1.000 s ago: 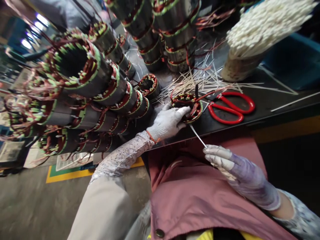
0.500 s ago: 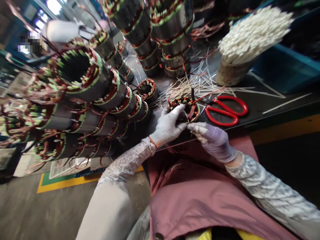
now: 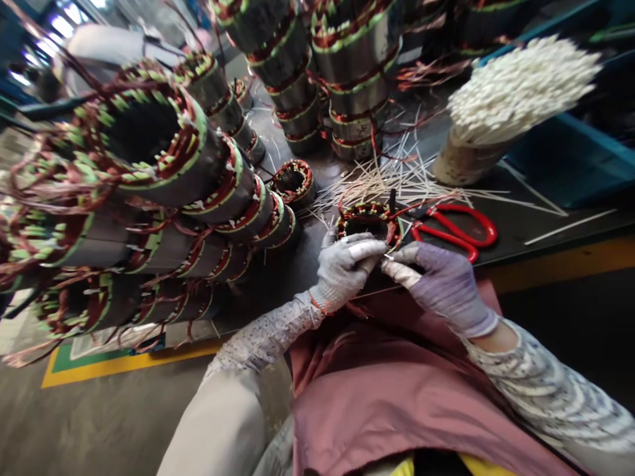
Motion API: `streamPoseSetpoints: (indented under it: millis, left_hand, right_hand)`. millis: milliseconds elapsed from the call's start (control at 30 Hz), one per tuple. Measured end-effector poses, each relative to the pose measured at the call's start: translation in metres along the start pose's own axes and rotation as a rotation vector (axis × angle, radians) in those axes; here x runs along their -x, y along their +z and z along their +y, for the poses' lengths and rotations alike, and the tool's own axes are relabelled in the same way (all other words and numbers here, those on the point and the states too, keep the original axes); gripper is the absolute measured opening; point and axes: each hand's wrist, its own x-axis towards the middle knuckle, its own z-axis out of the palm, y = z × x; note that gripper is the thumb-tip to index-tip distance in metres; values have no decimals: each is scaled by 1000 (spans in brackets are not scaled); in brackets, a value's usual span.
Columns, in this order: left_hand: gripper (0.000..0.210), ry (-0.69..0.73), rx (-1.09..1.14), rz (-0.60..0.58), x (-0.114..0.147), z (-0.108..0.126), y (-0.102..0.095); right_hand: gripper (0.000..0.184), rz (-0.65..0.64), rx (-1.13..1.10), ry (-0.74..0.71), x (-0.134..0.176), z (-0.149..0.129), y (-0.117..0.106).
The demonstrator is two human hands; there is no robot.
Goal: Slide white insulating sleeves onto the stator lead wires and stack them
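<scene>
A motor stator with red windings and green slot liners stands on the bench before me, a dark lead rising from its far rim. My left hand, in a whitish glove, is curled against its near rim, fingertips together; what they grip is hidden. My right hand, in a purple-and-white glove, pinches a small thin white strip at the near right of the rim. The fingertips of both hands nearly meet there. Red-handled scissors lie just to the right, their blades partly hidden.
Stacks of wound stators fill the left, with more stacks at the back. A smaller-looking single stator stands nearby. Loose white sticks are scattered behind. A container of white sticks and a blue bin are right.
My left fingers have come down from over the stator's opening to its near rim, closing towards my right fingertips. My right hand has shifted slightly. The view has moved a little.
</scene>
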Motion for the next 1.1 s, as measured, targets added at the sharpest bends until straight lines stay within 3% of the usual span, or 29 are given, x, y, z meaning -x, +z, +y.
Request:
streamPoseSetpoints:
  millis: [433,600,767,967,1100]
  left_hand:
    - [19,22,91,18,1,-4,1]
    - [13,115,179,114,1,-10,7]
    - [12,135,222,151,1,-14,11]
    - [12,115,213,137,1,-13,9]
    - [14,129,187,123,1,-13,9]
  right_hand:
    - [24,-73,30,6,-1,-1,1]
    - [21,-81,-1,49,-1,-3,-1]
    - [30,-140,32,123,-5,3,1]
    - [23,-101,-17,84,2,-7,-5]
    - [38,-150,33,110,-6,-1,0]
